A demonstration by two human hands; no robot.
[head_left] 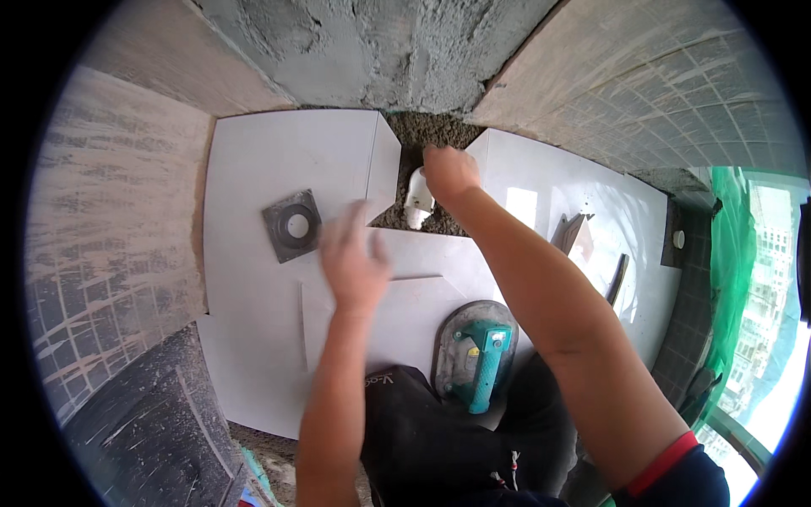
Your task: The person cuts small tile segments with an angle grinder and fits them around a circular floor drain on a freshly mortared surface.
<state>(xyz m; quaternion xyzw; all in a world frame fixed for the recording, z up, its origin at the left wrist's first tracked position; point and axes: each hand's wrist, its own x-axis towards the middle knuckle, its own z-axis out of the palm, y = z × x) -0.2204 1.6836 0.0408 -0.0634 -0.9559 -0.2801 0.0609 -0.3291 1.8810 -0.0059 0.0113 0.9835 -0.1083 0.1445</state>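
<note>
My right hand [452,173] is closed, knuckles up, over a mortar-filled gap [431,129] between white tiles. It is beside a white plastic piece [418,201], rounded at the top and narrower at the lower end, which looks like a pipe fitting. What the fingers hold, if anything, is hidden. Smeared by motion, my left hand [351,262] is above the tiles with its fingers stretched and thumb apart, and nothing shows in it. Just left of it, a grey square floor drain [292,225] with a round hole lies on a large white tile [291,156].
A tile tool [483,363] with a teal handle and oval pad stands by my knees. A loose white tile piece [380,313] lies nearby. Cut offcuts [577,232] and a dark strip [618,279] rest at right. Walls [127,186] close in; green netting [732,245] hangs right.
</note>
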